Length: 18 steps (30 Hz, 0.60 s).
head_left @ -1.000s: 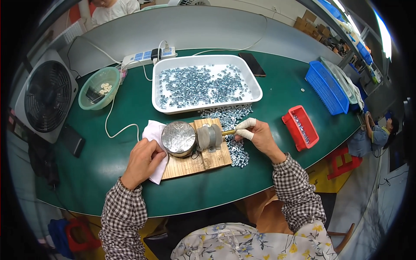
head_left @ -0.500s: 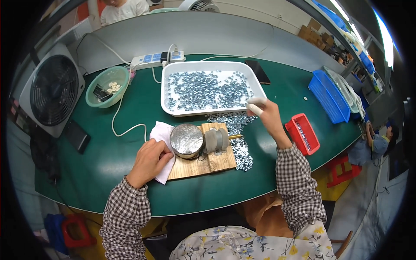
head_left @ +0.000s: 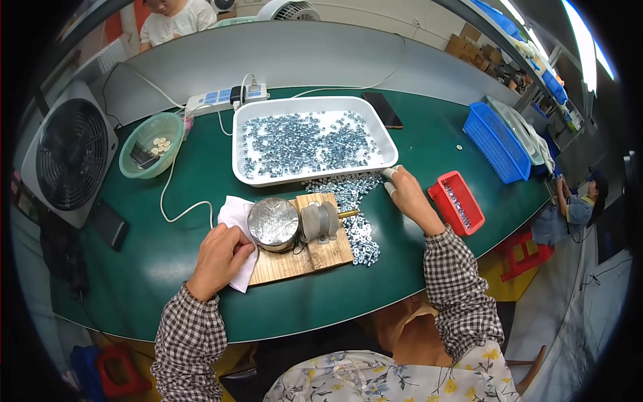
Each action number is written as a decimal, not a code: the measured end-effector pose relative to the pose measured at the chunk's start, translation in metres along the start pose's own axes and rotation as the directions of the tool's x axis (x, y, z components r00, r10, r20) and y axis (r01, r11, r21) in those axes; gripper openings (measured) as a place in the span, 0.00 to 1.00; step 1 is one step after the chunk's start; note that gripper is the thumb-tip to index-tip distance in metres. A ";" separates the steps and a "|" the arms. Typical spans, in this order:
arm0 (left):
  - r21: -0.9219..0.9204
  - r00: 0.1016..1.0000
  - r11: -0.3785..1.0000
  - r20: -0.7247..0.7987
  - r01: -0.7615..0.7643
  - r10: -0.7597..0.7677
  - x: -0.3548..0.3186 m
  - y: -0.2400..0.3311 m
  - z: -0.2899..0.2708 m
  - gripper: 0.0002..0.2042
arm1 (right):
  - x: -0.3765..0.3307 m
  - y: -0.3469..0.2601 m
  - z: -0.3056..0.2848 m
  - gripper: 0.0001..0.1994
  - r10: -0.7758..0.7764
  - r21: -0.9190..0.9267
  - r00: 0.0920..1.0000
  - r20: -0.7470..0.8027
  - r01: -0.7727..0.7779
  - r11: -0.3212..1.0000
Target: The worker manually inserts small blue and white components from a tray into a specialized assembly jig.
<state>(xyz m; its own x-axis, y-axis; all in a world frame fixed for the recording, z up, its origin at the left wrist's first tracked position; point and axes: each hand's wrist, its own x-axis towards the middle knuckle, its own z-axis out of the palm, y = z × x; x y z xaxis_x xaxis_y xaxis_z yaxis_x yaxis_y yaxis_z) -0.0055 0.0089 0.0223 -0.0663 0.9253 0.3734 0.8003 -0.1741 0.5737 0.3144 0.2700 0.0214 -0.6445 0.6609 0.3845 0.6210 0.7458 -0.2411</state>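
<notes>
Green bench [head_left: 321,315]; loose metal parts [head_left: 362,238] piled from white tray [head_left: 315,177] down past the wooden board [head_left: 281,268]. Right hand [head_left: 407,194] beside pile, fingertips apart; left hand [head_left: 220,254] curled at cloth [head_left: 234,212], can't tell if gripping. Careless swipe could scatter parts. A second ago right hand was at brass rod [head_left: 349,214].

This is a workshop, of the small-parts assembly kind. A long green bench [head_left: 154,264] carries a white tray [head_left: 315,178] full of small metal parts [head_left: 288,142], a red bin [head_left: 474,226] with more, and a motor-like device [head_left: 320,222] fixed to a wooden board [head_left: 284,268]. Beyond the grey partition [head_left: 321,57] sits another person [head_left: 179,23]; a second [head_left: 579,213] is at the right. Tube lights [head_left: 581,40] hang far right, above what look like cardboard boxes [head_left: 469,50], though that corner is dim.
</notes>
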 end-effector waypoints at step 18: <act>0.008 1.000 1.000 -0.007 0.014 -0.014 0.000 0.002 0.000 0.07 | -0.023 -0.043 -0.010 0.14 0.161 0.537 0.948 0.275 -0.290 0.792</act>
<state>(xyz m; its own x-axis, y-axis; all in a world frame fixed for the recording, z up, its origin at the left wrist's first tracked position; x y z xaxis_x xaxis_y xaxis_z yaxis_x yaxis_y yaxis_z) -0.0041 0.0087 0.0234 -0.0814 0.9253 0.3705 0.8043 -0.1586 0.5727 0.3065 0.2217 0.0317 -0.6333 0.7697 0.0808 0.4396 0.4437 -0.7810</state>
